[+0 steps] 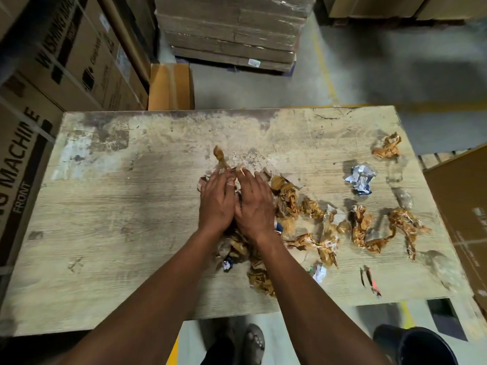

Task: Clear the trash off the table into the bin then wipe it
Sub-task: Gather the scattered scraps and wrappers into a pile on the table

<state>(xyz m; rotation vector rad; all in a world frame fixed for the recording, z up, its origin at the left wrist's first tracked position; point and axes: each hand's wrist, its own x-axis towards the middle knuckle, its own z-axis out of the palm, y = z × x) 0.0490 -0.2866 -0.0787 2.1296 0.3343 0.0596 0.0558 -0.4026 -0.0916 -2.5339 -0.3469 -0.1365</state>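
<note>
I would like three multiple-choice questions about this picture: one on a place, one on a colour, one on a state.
1. Where is the bin?
A. on the table
B. on the floor, near right
C. by the far boxes

2. What colour is the crumpled wrapper lying apart at far right?
A. silver-blue
B. green
C. black

3. What are the hands doing?
A. hanging idle
B. wiping with a cloth
C. pressing together on the trash pile

Answers:
1 B, its dark rim shows below the table.
2 A, foil-like.
3 C, the left hand and right hand gather scraps.

trash pile [287,204] mid table [118,219], more scraps [387,147] right; bin [419,346] near-right, on floor.
</note>
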